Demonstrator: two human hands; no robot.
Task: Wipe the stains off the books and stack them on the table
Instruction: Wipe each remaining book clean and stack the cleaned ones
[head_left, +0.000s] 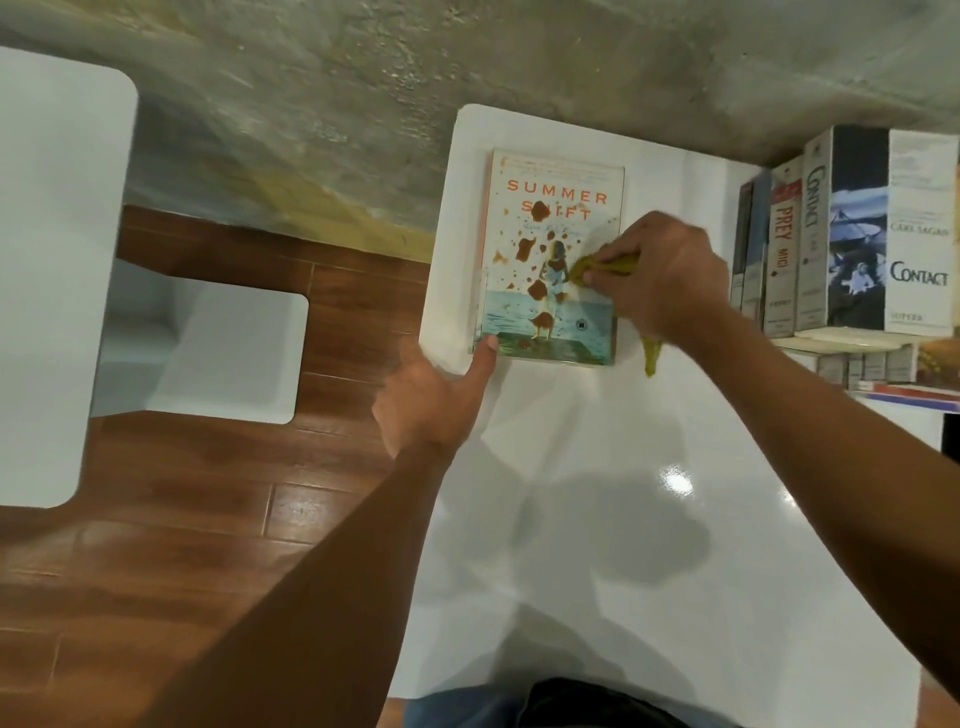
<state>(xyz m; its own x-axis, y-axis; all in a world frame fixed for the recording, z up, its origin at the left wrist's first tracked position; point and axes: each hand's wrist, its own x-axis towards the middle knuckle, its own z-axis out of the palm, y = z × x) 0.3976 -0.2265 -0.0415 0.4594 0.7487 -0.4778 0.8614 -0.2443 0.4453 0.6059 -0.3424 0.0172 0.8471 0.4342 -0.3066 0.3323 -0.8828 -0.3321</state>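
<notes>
Head view shows your right hand (660, 275) clenched round a yellow cloth (610, 265), pressing it on the right side of the book (550, 260), which lies flat, cover up, near the far left corner of the white table (623, 519). Your left hand (431, 400) has relaxed fingers and only its thumb rests on the book's near left corner to steady it. Brown stains (524, 249) dot the middle of the cover, most of them not yet wiped. This looks like a light paperback with a smooth cover, so it will likely slide on the glossy table unless you pin it; keep that thumb down. The cloth is soft and bunches easily. To lift the book later, take it by an edge. More books (841, 234) stand at the right, well apart.
</notes>
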